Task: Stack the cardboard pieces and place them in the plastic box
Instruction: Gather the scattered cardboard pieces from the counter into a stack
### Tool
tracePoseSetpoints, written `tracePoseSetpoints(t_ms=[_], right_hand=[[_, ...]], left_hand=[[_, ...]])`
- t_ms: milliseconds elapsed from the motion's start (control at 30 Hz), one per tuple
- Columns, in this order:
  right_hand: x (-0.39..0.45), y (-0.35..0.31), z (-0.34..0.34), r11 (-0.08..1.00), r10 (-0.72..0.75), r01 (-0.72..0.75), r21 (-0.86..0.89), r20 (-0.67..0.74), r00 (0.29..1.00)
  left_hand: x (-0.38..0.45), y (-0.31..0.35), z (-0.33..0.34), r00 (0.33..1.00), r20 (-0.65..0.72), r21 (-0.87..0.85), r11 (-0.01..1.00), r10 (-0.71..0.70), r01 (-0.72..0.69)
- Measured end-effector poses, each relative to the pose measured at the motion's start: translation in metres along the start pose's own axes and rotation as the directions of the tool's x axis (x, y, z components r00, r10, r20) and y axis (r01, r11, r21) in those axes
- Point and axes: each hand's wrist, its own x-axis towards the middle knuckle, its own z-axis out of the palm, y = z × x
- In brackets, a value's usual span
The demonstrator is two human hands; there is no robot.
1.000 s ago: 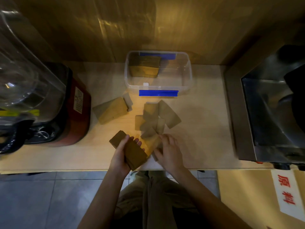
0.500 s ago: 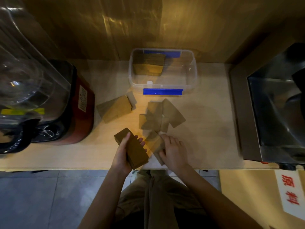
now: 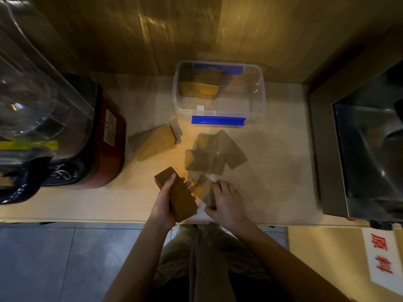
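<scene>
- Step: collecting. Left hand point(image 3: 166, 198) grips stack point(image 3: 176, 194) near the worktop point(image 3: 279, 149) front edge.
- Right hand point(image 3: 226, 200) pinches loose piece point(image 3: 204, 188).
- Next: add piece to stack squarely, probably before transfer to plastic box point(image 3: 260, 101).

Bench surroundings, non-task items only.
You have a red-based blender point(image 3: 65, 131) at left, steel appliance point(image 3: 368, 153) at right (red-lettered label point(image 3: 380, 258) below).

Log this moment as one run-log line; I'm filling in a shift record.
left hand: holds cardboard stack | right hand: on loose pieces | plastic box: open, one stack inside
</scene>
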Motion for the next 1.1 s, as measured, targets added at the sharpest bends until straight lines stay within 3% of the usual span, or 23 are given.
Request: tracePoseSetpoints(t_ms=[233,467,667,1100], right_hand=[[0.016,0.003,-0.020,0.994,0.012,0.008,0.110,-0.175,0.984],[0.067,-0.009,-0.044,0.955,0.152,-0.098,0.280,-0.179,0.972],[0.092,-0.026,-0.036,0.957,0.226,-0.207,0.204,-0.074,0.971],[0.090,-0.034,-0.018,0.946,0.308,-0.282,0.157,-0.173,0.936]], left_hand=[[0.003,0.002,0.001,1.000,-0.008,-0.015,1.000,0.008,-0.009],[0.003,0.007,0.009,0.999,-0.051,-0.034,0.999,0.000,-0.002],[0.003,0.009,0.012,0.998,-0.062,-0.056,0.998,-0.009,0.006],[0.006,0.007,0.012,0.996,-0.080,-0.070,0.997,-0.023,0.018]])
